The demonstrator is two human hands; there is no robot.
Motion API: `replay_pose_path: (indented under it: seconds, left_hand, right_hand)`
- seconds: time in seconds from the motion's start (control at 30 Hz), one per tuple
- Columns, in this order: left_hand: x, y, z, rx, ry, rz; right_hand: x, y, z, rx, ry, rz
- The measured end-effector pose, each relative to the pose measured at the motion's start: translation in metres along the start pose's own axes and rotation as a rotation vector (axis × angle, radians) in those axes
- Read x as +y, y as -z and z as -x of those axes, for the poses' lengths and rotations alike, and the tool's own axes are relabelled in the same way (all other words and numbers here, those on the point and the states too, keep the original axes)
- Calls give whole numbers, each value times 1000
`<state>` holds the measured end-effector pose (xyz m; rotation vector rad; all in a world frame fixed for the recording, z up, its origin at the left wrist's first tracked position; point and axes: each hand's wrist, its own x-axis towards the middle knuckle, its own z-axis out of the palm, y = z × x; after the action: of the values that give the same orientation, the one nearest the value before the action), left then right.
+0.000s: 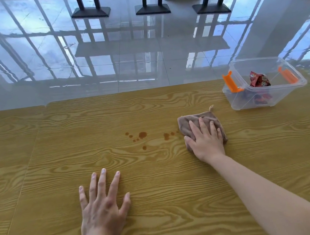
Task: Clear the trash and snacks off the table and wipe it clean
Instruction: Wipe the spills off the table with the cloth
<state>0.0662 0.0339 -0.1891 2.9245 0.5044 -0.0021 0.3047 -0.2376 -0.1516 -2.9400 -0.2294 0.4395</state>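
Note:
A wood-grain table (158,185) fills the lower view. Brown liquid drops (142,135) stain its middle, with smaller spots (166,136) just to the right. My right hand (205,140) presses flat on a brown cloth (186,123), which lies right of the stain and touches its nearest spots. My left hand (102,205) rests flat on the tabletop with fingers spread, holding nothing. At the table's far right stands a clear plastic bin (287,89) with orange latches; red snack wrappers (260,81) lie inside it.
A second wood-grain table (4,155) butts against the left side. Beyond the far edge is glossy tiled floor (122,53), with three black table bases (90,12) standing on it further back.

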Motion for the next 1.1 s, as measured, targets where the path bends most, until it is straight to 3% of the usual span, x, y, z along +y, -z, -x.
replay_pose_path:
  seconds: [0.13,0.2,0.4,0.47,0.67,0.73,0.8,0.97,1.03,1.1]
  left_hand:
    - [0,-2,0,2,3,-20]
    - [0,-3,-2,10,1,-29]
    - [-1,-3,-1,4,-13,-24]
    - [-3,-2,-3,-2,-10,-21]
    - [-3,-1,-6,3,-2,-28]
    - [-1,-1,-8,4,-2,-36]
    - [2,-2,-7,3,-5,-35]
    - [11,-2,-8,-3,-17,-3]
    - [11,-1,-13,-11,-14,7]
    - [8,1,-14,-8,-9,9]
  right_hand:
    - [19,-32,86,48,259,60]
    - [36,-38,106,56,288,86]
    - [10,-9,13,36,-51,-1]
    - [-13,-4,-7,4,-58,-22]
    - [1,-34,86,76,334,83]
    - [22,-42,106,77,379,100]
    - [33,-35,86,65,327,125]
    - [-6,-9,4,60,-39,24]
    - [-28,-9,2,32,-3,16]
    - [-37,-18,26,15,163,34]
